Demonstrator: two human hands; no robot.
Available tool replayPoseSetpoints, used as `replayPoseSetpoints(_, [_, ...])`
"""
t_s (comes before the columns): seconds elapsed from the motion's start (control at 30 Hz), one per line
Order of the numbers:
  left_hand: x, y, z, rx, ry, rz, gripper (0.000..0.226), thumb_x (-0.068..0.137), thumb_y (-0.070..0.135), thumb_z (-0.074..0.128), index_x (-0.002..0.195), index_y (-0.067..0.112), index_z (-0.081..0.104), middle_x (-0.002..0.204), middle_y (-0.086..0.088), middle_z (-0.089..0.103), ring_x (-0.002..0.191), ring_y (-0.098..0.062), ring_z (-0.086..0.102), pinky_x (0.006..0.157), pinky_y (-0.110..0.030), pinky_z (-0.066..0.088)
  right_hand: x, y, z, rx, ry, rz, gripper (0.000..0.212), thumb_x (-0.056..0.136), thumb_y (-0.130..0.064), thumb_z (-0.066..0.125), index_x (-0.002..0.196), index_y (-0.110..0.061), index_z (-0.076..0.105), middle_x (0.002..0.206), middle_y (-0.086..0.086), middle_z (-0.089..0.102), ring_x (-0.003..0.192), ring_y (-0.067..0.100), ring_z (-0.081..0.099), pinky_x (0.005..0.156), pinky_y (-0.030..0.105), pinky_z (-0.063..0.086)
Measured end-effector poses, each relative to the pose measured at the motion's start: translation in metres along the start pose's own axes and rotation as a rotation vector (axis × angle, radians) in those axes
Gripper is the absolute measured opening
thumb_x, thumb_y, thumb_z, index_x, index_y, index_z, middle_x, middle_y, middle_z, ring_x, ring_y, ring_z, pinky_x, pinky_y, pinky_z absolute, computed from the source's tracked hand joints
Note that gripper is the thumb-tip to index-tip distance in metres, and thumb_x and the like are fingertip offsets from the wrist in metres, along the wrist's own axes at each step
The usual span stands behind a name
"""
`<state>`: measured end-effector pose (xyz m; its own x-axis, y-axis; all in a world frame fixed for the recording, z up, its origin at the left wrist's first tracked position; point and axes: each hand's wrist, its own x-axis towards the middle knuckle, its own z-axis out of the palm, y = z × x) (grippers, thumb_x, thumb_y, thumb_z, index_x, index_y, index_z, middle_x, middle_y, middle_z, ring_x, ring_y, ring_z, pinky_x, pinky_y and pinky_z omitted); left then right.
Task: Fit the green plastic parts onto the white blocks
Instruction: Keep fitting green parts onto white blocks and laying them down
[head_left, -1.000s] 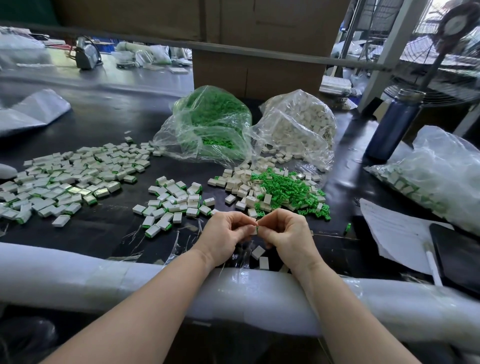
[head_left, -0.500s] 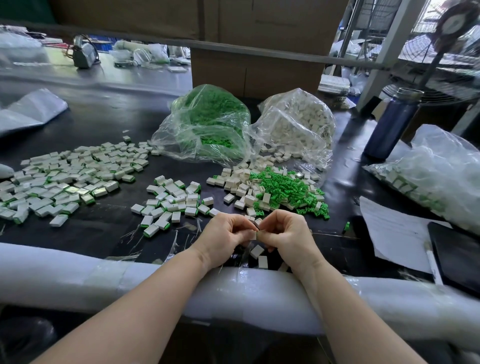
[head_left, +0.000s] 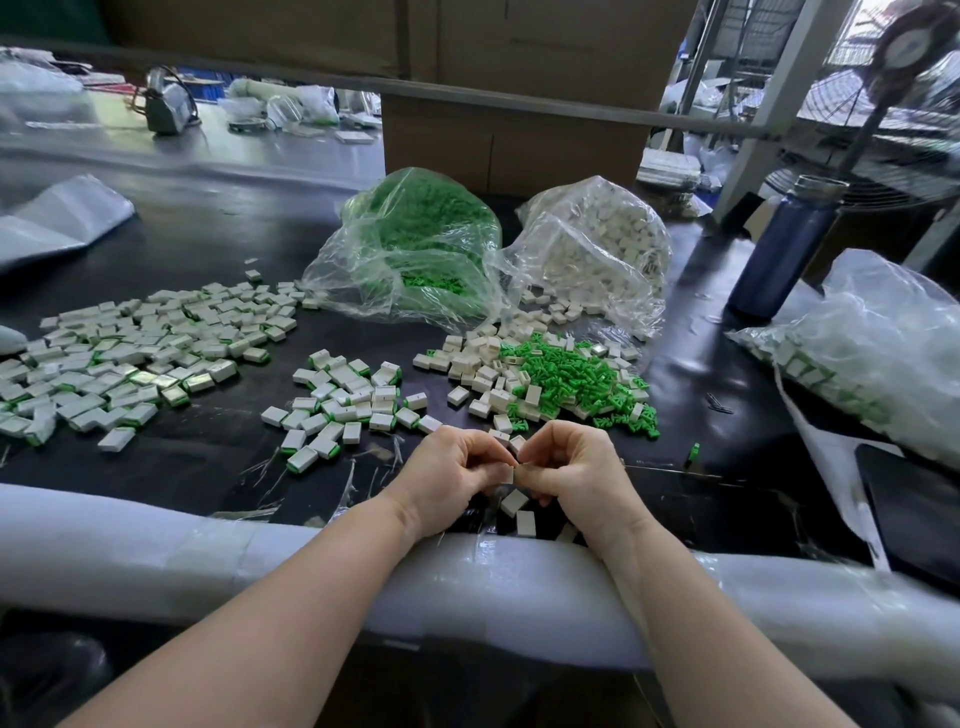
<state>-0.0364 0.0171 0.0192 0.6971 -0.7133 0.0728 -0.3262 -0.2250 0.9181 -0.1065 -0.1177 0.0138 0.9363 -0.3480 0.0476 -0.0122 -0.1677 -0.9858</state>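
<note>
Both hands, left hand and right hand, pinch one small white block between curled fingertips.

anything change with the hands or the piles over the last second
Almost nothing. Left hand and right hand stay together, pinching the same small white plastic block. The loose green plastic parts and the finished white-and-green blocks lie unmoved.
</note>
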Motion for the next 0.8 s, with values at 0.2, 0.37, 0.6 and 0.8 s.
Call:
replayPoseSetpoints(0.2, [0.0008,-0.0021,-0.0001,0.023,0.007,0.015,0.008,0.083,-0.002,0.063,0.084,0.002,0.070,0.062,0.014,0.060,0.054,0.010,0.055,0.062,-0.005,0.043,0.0015,0.0030,-0.0007,0.020,-0.007,0.004,0.029,0.070,0.019,0.065,0.064,-0.009,0.059,0.053,-0.004,0.059,0.043,0.006,0.053,0.041,0.017,0.041])
replayPoseSetpoints(0.37, [0.0020,-0.0043,0.0001,0.047,0.000,0.020,0.008,0.082,-0.001,0.065,0.085,0.004,0.070,0.065,0.013,0.060,0.056,0.011,0.054,0.065,-0.005,0.042,0.0015,0.0046,-0.0014,0.006,-0.011,0.007,0.029,0.070,0.018,0.066,0.064,-0.010,0.059,0.051,-0.003,0.060,0.043,0.006,0.053,0.042,0.017,0.042])
replayPoseSetpoints(0.6, [0.0030,-0.0045,0.0012,-0.099,0.097,-0.004,0.011,0.086,0.001,0.061,0.093,0.002,0.069,0.085,-0.016,0.070,0.075,-0.017,0.061,0.079,-0.034,0.053,0.0025,0.0019,0.0017,0.049,0.080,-0.025,0.015,0.076,0.009,0.068,0.073,-0.006,0.064,0.062,0.005,0.063,0.050,0.005,0.055,0.047,0.017,0.045])
replayPoseSetpoints(0.8, [0.0047,-0.0092,0.0036,-0.096,0.094,0.039,0.023,0.081,-0.002,0.066,0.097,0.015,0.061,0.082,-0.010,0.065,0.074,-0.016,0.060,0.075,-0.029,0.053,0.0042,0.0030,0.0003,0.051,0.147,0.015,0.011,0.080,0.004,0.066,0.074,-0.005,0.065,0.065,0.010,0.063,0.055,0.015,0.056,0.048,0.018,0.047])
